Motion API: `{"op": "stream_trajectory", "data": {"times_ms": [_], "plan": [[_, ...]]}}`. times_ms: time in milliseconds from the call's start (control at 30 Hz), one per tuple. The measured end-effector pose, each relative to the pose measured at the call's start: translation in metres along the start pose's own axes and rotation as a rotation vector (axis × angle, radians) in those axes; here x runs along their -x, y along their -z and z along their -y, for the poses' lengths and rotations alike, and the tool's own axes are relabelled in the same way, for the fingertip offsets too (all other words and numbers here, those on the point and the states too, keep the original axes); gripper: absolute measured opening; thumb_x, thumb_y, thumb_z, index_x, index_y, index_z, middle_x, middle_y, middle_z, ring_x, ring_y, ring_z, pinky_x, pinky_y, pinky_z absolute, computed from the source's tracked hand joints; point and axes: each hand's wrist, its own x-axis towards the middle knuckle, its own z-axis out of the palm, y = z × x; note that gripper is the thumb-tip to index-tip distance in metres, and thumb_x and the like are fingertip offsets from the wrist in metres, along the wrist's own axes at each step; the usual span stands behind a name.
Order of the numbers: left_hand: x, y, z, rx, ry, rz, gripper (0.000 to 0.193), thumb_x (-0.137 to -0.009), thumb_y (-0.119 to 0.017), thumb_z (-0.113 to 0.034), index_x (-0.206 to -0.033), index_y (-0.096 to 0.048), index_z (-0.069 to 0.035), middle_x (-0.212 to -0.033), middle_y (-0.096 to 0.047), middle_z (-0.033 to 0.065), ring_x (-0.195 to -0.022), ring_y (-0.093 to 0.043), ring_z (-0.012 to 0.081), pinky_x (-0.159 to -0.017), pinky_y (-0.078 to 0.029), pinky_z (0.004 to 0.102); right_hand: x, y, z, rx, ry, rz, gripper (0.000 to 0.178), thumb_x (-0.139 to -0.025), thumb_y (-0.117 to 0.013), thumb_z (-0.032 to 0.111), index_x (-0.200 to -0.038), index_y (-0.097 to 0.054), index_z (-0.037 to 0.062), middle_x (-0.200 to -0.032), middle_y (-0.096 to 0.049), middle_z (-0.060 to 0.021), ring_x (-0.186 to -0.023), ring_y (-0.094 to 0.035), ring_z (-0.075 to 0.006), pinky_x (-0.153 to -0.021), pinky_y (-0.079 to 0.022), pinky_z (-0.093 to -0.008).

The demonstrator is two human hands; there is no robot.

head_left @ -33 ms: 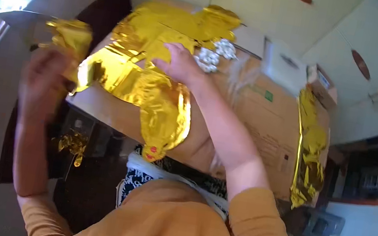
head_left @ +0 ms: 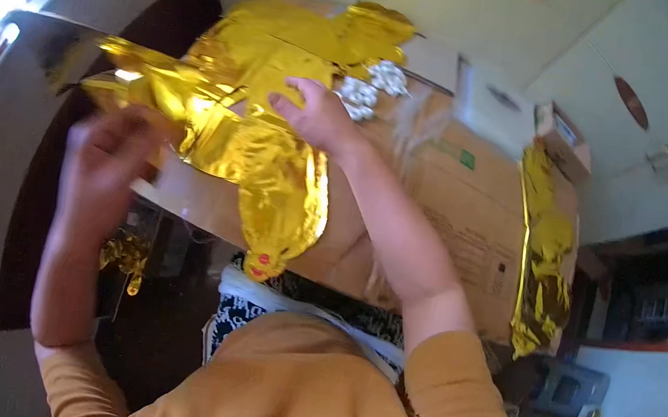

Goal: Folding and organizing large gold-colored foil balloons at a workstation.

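Note:
Shiny gold foil sheets, which look like uninflated foil balloons, lie on the left part of a cardboard surface. My right hand (head_left: 314, 114) rests on one of them, thumb and fingers apart. Below it, one gold foil balloon (head_left: 278, 199) reaches the near edge with a rounded end carrying red marks. My left hand (head_left: 116, 150) is smeared by motion beside the near edge of a crumpled gold foil flap (head_left: 152, 81); whether its fingers hold the foil cannot be made out. More gold foil (head_left: 280, 32) spreads at the far side.
Two piles of small white pieces (head_left: 359, 98) sit right of the foil on the cardboard (head_left: 441, 200). A long gold foil strip (head_left: 546, 253) lies along the right edge, near a small box (head_left: 562, 139). Cabinets (head_left: 622, 71) stand behind. Gold scraps (head_left: 127, 258) hang below the left edge.
My left hand has moved right and slightly down. The foil flap that stood up by it now lies stretched out leftward above the hand. My right hand has stayed nearly in place.

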Motion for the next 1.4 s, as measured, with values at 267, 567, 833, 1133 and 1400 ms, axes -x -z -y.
{"op": "stream_trajectory", "data": {"times_ms": [267, 567, 833, 1133, 1400], "plan": [[0.078, -0.218, -0.008, 0.11, -0.328, 0.693, 0.016, -0.082, -0.063, -0.017, -0.088, -0.066, -0.002, -0.071, -0.065, 0.0149, -0.063, -0.063, 0.0303, -0.059, -0.051, 0.0379, 0.181, 0.122, -0.027, -0.462, -0.503, 0.386, 0.043, -0.082, -0.071, 0.026, -0.112, -0.06, -0.0029, -0.101, -0.065, -0.0069, -0.083, -0.061, -0.0119, -0.076, -0.049, -0.0259], [0.027, -0.218, 0.018, -0.283, -0.896, 0.513, 0.039, -0.077, -0.069, -0.016, -0.114, -0.06, -0.007, -0.112, -0.059, 0.0126, -0.106, -0.053, 0.0324, -0.092, -0.041, 0.0427, 0.268, 0.205, -0.091, -0.073, -0.679, -0.209, 0.035, -0.078, -0.07, 0.018, -0.102, -0.064, -0.0069, -0.093, -0.068, -0.0167, -0.082, -0.064, -0.0212, -0.075, -0.049, -0.0325], [0.011, -0.217, 0.063, -0.668, -0.851, 0.621, 0.035, -0.073, -0.07, -0.028, -0.102, -0.063, -0.012, -0.105, -0.059, 0.0104, -0.099, -0.056, 0.0299, -0.084, -0.044, 0.0434, 0.251, 0.218, -0.145, 0.665, -0.806, -0.157, 0.054, -0.079, -0.064, 0.049, -0.103, -0.061, -0.0002, -0.099, -0.063, -0.0235, -0.096, -0.061, -0.0363, -0.081, -0.048, -0.0462], [-0.043, -0.279, 0.027, -0.395, -0.954, 0.711, 0.028, -0.08, -0.064, -0.024, -0.102, -0.064, -0.007, -0.103, -0.06, 0.0136, -0.098, -0.056, 0.0316, -0.084, -0.043, 0.0443, 0.279, 0.184, -0.153, 0.785, -0.317, -0.537, 0.042, -0.081, -0.065, 0.027, -0.113, -0.049, 0.0053, -0.106, -0.054, -0.0164, -0.095, -0.055, -0.0357, -0.08, -0.045, -0.0432], [-0.061, -0.35, 0.053, -0.448, -0.976, 0.763, 0.046, -0.084, -0.059, -0.024, -0.126, -0.052, -0.006, -0.134, -0.044, 0.0197, -0.128, -0.036, 0.04, -0.106, -0.029, 0.0491, 0.267, 0.233, -0.179, 0.376, -0.369, -0.685, 0.018, -0.08, -0.062, 0.02, -0.076, -0.065, 0.0023, -0.082, -0.064, -0.017, -0.082, -0.061, -0.0335, -0.074, -0.047, -0.0402]]}}
